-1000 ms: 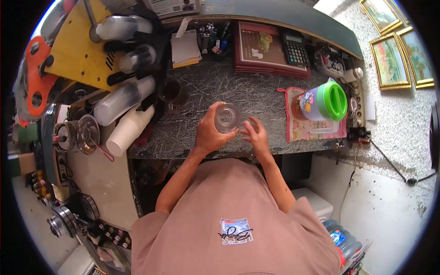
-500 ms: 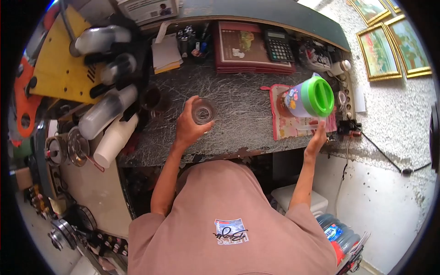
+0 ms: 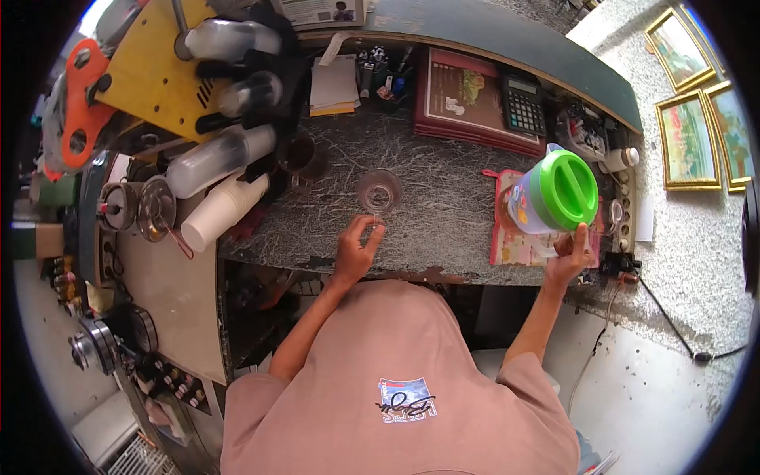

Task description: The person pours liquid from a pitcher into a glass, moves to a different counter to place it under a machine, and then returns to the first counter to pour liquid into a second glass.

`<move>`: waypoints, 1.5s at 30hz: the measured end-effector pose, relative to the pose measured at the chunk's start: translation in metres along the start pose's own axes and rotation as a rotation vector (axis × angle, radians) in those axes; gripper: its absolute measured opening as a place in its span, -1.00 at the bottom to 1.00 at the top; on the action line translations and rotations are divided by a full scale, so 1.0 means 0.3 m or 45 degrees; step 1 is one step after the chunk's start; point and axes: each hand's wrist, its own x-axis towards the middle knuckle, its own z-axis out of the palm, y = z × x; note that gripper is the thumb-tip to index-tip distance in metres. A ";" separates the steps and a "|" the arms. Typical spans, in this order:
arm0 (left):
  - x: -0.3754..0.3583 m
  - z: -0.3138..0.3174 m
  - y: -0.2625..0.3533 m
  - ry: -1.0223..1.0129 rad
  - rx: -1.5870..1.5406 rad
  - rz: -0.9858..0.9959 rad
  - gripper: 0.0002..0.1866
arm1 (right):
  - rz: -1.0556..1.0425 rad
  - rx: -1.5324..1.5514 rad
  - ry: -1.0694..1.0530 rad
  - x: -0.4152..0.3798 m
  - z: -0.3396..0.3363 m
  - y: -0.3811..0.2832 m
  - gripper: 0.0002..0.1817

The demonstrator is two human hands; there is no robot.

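One glass (image 3: 381, 192) is now standing unwrapped, left hand (image 3: 359, 249) curling beside it (can't tell if pinching), right hand (image 3: 569, 257) gripping the jug (image 3: 532, 199) rightward.

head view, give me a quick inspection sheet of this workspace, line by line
Surface: dark counter, heavily scratched.
Job's things: clear glass on the counter; green-lidded pitcher at a pink cloth.
Clutter: calculator on dark red folders, paper slips, stacked cups.
Hands: left hand at the glass's near side, grip unclear; right hand with fingers curled at the pitcher's handle.
Cables: black cable hanging along the right-hand wall; none seen by the glass.
Surroundings: framed pictures at right.
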 end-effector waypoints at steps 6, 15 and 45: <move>0.008 0.043 -0.067 -0.178 -0.303 -0.111 -0.64 | 0.104 -0.344 -0.522 -0.015 0.149 -0.199 -0.49; 0.020 0.020 -0.092 -0.313 -0.264 -0.027 -0.61 | 0.181 -0.926 -1.115 -0.068 0.420 -0.293 -0.52; 0.055 0.003 -0.116 -0.387 -0.376 0.075 -0.66 | -0.042 -1.433 -1.617 -0.104 0.685 -0.358 -0.50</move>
